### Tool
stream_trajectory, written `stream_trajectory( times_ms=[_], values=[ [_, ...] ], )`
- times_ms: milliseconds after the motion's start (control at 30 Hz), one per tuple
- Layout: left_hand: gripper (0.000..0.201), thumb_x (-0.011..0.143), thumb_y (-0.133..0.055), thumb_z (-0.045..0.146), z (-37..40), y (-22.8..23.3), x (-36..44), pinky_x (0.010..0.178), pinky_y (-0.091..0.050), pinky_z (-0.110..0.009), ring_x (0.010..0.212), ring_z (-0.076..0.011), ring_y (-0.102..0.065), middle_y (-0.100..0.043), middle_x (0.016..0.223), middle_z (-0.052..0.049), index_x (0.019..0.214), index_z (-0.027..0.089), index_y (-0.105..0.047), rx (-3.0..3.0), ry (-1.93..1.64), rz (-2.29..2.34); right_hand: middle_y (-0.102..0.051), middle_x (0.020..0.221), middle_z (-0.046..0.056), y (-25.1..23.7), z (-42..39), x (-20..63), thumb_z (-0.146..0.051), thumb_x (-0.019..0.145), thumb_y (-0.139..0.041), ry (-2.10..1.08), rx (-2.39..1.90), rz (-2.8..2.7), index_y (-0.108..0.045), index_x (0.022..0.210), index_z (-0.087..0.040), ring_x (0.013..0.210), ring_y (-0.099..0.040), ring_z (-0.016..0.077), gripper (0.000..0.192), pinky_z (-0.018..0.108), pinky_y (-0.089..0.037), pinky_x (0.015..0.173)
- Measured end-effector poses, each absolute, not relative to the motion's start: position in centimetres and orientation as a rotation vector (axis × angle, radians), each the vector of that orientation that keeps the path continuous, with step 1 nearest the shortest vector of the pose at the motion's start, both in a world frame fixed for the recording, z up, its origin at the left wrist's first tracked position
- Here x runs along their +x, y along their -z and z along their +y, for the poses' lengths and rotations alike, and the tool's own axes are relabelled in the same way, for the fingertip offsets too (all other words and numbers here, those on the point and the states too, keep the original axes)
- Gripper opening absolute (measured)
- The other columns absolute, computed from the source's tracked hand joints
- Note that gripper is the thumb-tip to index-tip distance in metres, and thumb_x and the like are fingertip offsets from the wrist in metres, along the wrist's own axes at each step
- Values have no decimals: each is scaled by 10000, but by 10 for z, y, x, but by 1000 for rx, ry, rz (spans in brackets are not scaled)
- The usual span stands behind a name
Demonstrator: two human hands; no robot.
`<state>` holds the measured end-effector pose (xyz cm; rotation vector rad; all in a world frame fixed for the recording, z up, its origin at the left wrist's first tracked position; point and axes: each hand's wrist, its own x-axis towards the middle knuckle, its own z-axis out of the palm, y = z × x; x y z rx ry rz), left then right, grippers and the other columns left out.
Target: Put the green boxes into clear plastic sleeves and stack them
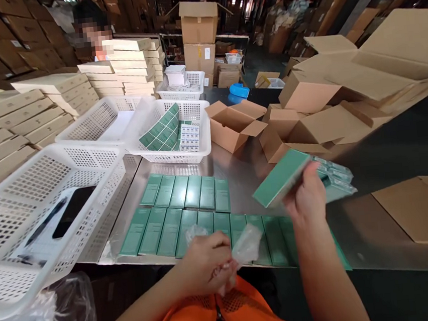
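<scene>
My right hand (306,192) grips a green box (282,178), raised and tilted above the steel table. My left hand (212,261) is closed on crumpled clear plastic wrap (247,243), close to my orange vest. Rows of flat green boxes (169,230) lie side by side on the table in front of me, some partly covered by my hands. Just behind my right hand sits a stack of green boxes in clear film (334,175).
White baskets (176,156) stand left and ahead; one holds green label sheets (163,130), another a phone (74,210). Open cardboard boxes (233,123) crowd the right. Cream boxes (28,115) are stacked at the left, with a person (91,26) behind. A plastic bag (67,306) hangs lower left.
</scene>
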<state>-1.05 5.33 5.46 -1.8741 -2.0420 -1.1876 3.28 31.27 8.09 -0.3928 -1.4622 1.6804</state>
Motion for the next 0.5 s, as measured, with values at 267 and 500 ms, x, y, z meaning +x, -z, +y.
stream_trajectory(
  times_ms=[267,500],
  values=[
    [281,613,-505,105,22,-61,9,604,-502,-287,645,-182,-649,-689,726,17,834,246,-605,-1887,1704,-2288,-673,819,60,-23,344,-37,-548,856,-596,-1263,-762,-2205,-632,890,-181,774,-648,222,370,374,-545,723],
    [213,639,-666,237,13,-56,11,485,-425,-255,509,-147,-521,-500,535,13,560,216,-470,-1735,1766,-2385,-673,1017,128,-1,324,-36,-287,789,-725,-904,-637,-2587,-693,929,-150,915,-662,247,198,396,-522,886]
  ],
)
